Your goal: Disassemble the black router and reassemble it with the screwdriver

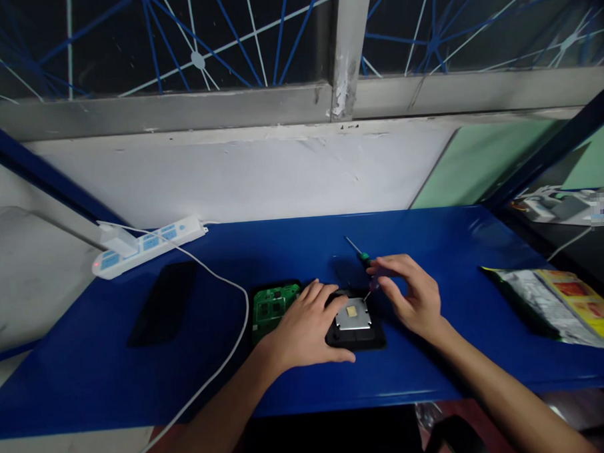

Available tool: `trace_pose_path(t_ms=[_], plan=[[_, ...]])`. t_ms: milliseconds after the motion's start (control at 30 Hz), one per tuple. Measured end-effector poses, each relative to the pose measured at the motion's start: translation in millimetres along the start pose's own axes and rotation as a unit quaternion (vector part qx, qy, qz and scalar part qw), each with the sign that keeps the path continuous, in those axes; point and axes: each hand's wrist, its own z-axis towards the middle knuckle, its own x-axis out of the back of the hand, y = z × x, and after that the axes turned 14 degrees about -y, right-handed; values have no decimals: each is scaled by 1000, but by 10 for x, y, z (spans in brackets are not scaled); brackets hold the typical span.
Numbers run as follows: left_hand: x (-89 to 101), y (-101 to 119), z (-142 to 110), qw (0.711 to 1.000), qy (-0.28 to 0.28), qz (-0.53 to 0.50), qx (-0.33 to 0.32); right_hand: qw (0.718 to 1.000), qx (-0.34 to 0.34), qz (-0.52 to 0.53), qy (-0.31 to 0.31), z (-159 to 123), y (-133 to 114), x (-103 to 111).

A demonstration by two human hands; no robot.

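A black plastic housing (374,340) lies on the blue table with a silver metal plate (359,319) in it, and a small tan square pad (352,311) sits on the plate. My left hand (306,326) lies spread over the housing's left side, index fingertip at the plate, thumb stretched out along the front. Partly under its fingers is a green circuit board (270,308) in a dark frame. Between the thumb and fingers of my right hand (412,295) is a small screwdriver with a purplish handle (374,285); its shaft slants down to the plate's upper right corner.
Behind my right hand lies a screwdriver with a green and black handle (365,257). A white power strip (147,246) with a plugged-in adapter and a white cable (247,309) is on the left, near a dark flat object (165,302). A silver and yellow packet (560,305) lies right.
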Motion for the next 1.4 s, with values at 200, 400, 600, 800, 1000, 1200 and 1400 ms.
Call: trace_pose_path(t_ms=[200,400,600,800,1000,1200,1400], plan=[[-13,-12,-4,1000,-2,-11,9,1000,7,-17,8,21,-30,4],[1,-1,0,1000,-9,-2,8,999,4,-43,15,19,-17,-33],[11,10,-6,1000,0,-6,8,996,-14,-85,35,-32,19,-97],[26,13,-9,1000,-4,-9,10,998,-28,-47,16,-34,71,-53],[29,15,-7,1000,-6,-8,9,992,-94,-6,85,-30,154,-50],[42,30,-21,1000,-16,-2,12,990,-125,5,69,-51,219,-114],[57,39,-16,1000,-23,4,13,987,-157,-9,38,-89,285,-170]])
